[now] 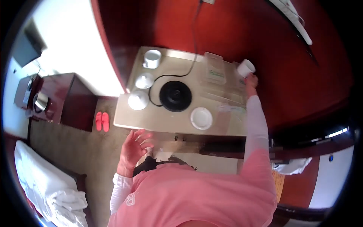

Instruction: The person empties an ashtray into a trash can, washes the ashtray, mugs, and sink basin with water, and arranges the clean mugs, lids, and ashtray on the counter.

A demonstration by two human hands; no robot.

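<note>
My right hand (251, 80) is closed on a white mug (246, 67) at the far right corner of the counter (145, 121). The mug is tilted, beside clear plastic trays. My left hand (135, 148) hangs in front of the counter's near edge, fingers apart and slightly bent, holding nothing. Another white mug (152, 59) stands at the back left. Two round white lidded pieces (144, 80) sit in front of it; their undersides are hidden. A black round kettle base (176, 96) lies mid-counter, and a white ashtray-like dish (201, 118) rests near the front edge.
A clear plastic box (214, 72) with a green label stands at the back. The black cord (174, 75) runs from the base up the red wall. At left are a metal kettle (40, 101) on a dark cabinet (75, 100), red slippers (102, 121) and a white-covered bed (41, 181).
</note>
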